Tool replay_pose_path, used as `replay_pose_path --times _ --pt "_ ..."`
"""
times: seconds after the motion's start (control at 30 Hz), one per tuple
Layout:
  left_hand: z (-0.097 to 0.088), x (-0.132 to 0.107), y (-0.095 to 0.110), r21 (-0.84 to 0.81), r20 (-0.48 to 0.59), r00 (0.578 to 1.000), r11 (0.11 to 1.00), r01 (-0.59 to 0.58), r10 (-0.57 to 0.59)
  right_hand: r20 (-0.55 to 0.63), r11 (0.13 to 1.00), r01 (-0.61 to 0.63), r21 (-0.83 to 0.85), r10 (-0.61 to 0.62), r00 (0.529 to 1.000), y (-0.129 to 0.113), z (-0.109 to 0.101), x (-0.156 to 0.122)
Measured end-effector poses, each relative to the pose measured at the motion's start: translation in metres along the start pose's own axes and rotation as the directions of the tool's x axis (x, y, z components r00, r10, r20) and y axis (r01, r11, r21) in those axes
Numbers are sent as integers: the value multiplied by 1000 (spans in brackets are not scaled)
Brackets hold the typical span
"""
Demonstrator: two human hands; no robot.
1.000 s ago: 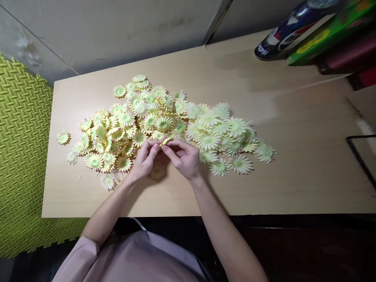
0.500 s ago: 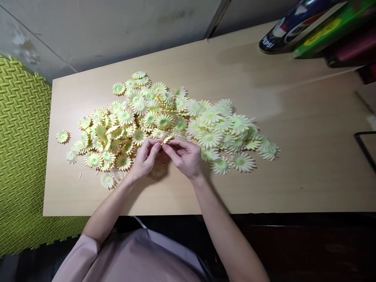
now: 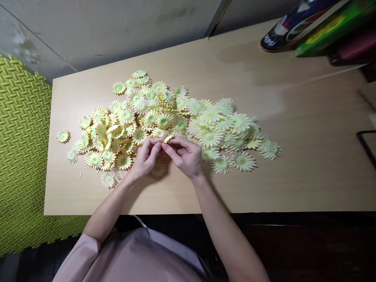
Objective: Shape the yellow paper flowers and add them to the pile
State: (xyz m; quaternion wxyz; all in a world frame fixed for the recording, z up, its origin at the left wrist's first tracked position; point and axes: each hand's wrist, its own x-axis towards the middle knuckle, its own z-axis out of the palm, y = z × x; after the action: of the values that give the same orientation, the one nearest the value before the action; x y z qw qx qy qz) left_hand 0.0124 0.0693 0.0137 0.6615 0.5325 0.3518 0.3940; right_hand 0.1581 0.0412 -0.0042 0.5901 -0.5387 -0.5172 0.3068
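Note:
A wide pile of pale yellow fabric daisy flowers (image 3: 164, 117) with green centres lies across a light wooden table (image 3: 308, 168). My left hand (image 3: 145, 158) and my right hand (image 3: 185, 156) meet at the pile's near edge. Both pinch one small yellow flower piece (image 3: 168, 138) between their fingertips, held just above the table. Another flower (image 3: 159, 168) lies on the table under my hands. A single flower (image 3: 63, 136) sits apart at the far left.
A dark blue soda bottle (image 3: 289, 27) lies on its side at the back right, beside a green box (image 3: 329, 29) and dark red items. A green foam mat (image 3: 20, 156) covers the floor to the left. A black frame edge (image 3: 367, 145) shows at the right.
The view has shifted slightly. My hands stay at the same spot and keep working the small flower piece between their fingertips.

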Motion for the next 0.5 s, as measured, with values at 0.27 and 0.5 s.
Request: replay_pose_path --times 0.27,0.5 --pt "1 1 3 -24 -9 1000 1000 0 0 9 1000 1 14 -1 1000 -1 0 1" --pt "1 1 3 -58 -14 1000 998 11 -12 19 1000 5 31 -6 1000 3 -1 0"
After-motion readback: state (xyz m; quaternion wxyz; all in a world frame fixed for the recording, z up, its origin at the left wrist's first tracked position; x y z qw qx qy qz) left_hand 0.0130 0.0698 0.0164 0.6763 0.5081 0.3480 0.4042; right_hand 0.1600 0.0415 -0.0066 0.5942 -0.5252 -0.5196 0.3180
